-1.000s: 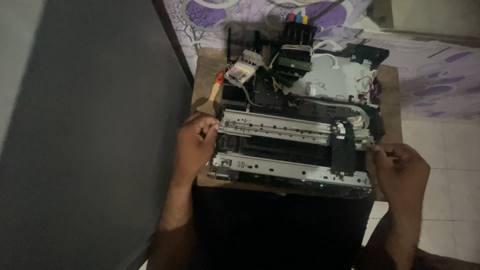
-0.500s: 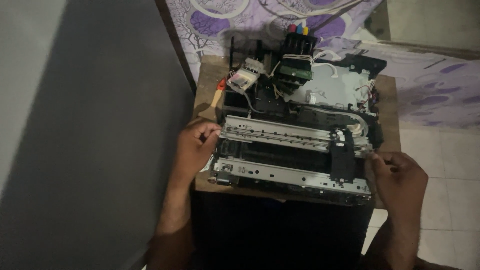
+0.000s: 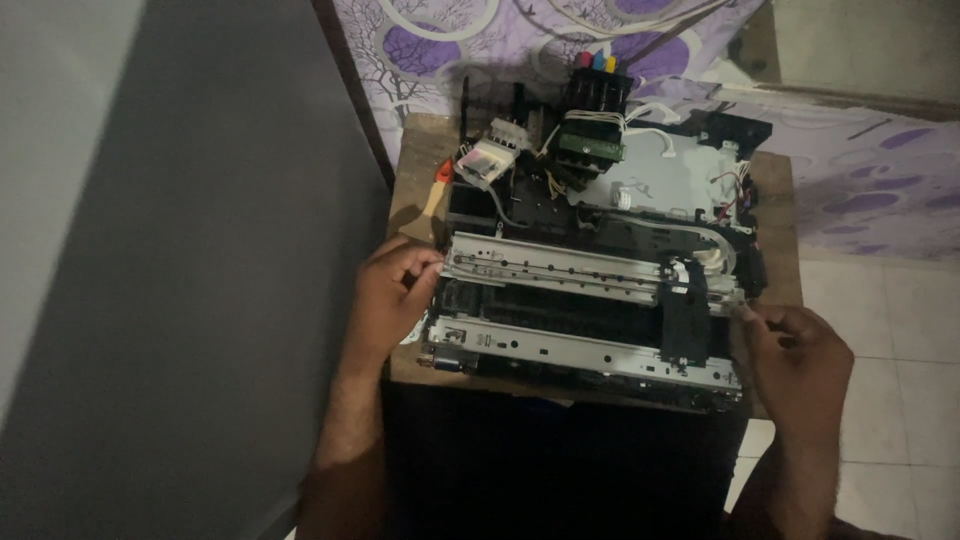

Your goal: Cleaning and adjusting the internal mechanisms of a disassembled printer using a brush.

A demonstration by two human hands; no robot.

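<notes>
A printer with its cover off [image 3: 600, 290] sat on a small wooden table [image 3: 415, 170] in the middle of the frame. A long shiny metal rail [image 3: 570, 268] ran across it from left to right, and a second metal bar [image 3: 580, 350] lay just below that. The left hand [image 3: 390, 295] was at the left end of the rail, with its fingers curled and pinching the metal edge. The right hand [image 3: 800, 355] was at the right end, its fingers bent close together and touching the rail's tip; it was too dark to tell if they gripped it. A black carriage block [image 3: 685, 315] sat near that hand. Higher up stood ink tanks with coloured caps [image 3: 597, 85], a green circuit board [image 3: 588, 145] and white wires [image 3: 650, 110]. Behind the table hung a purple and white patterned cloth [image 3: 450, 40]. A grey wall [image 3: 170, 260] filled the left of the frame.
</notes>
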